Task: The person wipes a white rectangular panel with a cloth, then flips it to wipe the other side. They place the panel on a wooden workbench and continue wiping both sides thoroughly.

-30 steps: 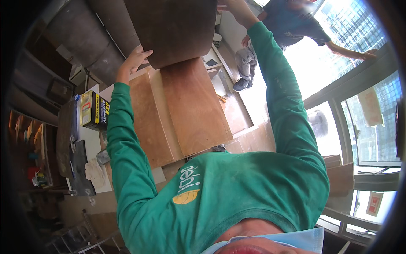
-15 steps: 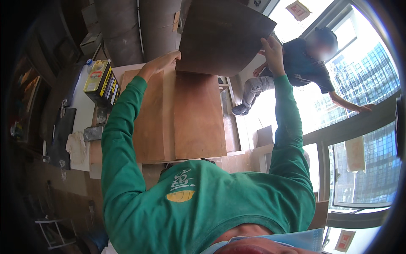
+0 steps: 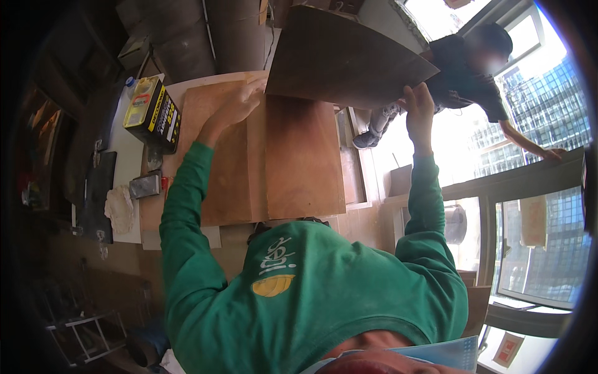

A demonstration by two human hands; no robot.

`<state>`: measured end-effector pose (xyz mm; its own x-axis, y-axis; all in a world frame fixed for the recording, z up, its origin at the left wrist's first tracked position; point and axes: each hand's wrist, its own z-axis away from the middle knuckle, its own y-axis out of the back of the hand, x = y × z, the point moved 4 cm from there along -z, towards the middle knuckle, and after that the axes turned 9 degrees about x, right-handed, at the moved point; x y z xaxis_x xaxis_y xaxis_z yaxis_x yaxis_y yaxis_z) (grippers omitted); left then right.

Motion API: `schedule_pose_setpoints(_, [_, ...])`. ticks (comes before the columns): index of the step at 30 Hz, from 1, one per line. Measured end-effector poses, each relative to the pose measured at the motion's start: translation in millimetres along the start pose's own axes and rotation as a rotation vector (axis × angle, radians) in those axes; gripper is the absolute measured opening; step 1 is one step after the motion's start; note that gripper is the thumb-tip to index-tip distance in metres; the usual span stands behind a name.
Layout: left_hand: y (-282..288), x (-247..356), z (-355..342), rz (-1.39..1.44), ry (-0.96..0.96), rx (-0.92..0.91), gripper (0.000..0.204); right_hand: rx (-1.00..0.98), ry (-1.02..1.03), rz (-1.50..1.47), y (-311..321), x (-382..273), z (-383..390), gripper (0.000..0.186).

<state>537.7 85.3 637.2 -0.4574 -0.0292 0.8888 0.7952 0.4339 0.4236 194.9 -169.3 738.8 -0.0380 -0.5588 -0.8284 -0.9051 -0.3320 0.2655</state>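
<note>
A dark brown thin board point(image 3: 341, 57) is held up over the work table. My left hand point(image 3: 238, 101) grips its lower left corner, and my right hand point(image 3: 418, 109) grips the lower right edge, thumb and fingers closed on it. Below it two reddish plywood panels point(image 3: 303, 158) point(image 3: 221, 149) lie on the white-topped table point(image 3: 128, 221). Left of my left arm stands a yellow-and-black metal can point(image 3: 152, 115), near a small grey block point(image 3: 145, 186) and a crumpled pale cloth point(image 3: 118, 210).
A person point(image 3: 461, 73) in dark clothes stands at the upper right, one arm reaching to the window frame point(image 3: 543, 167). Tall dark rolls or panels point(image 3: 172, 32) stand behind the table. A metal ladder-like frame point(image 3: 79, 327) is at the lower left, a board point(image 3: 477, 309) at the lower right.
The dark board, held in both my hands, has moved right and lowered slightly over the panels, turning flatter. The view has shifted. The other person appears lower in the picture than a second ago.
</note>
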Motion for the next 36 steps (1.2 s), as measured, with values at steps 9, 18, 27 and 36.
schedule_pose_setpoints(9, [-43, -9, 65, 0.632, 0.308, 0.388, 0.053, 0.014, -0.082, 0.023, -4, 0, 96, 0.018])
schedule_pose_setpoints(18, [-78, 32, 126, 1.113, 0.490, 0.669, 0.057, -0.003, -0.070, -0.170, 0, 9, 145, 0.017])
schedule_pose_setpoints(27, [-98, 64, 127, 1.090, 0.505, 0.564, 0.058, 0.017, -0.022, -0.183, 11, 20, 158, 0.027])
schedule_pose_setpoints(36, [-102, 34, 134, 1.200, 0.429, 0.621, 0.048, 0.013, 0.042, -0.133, 2, 8, 157, 0.018])
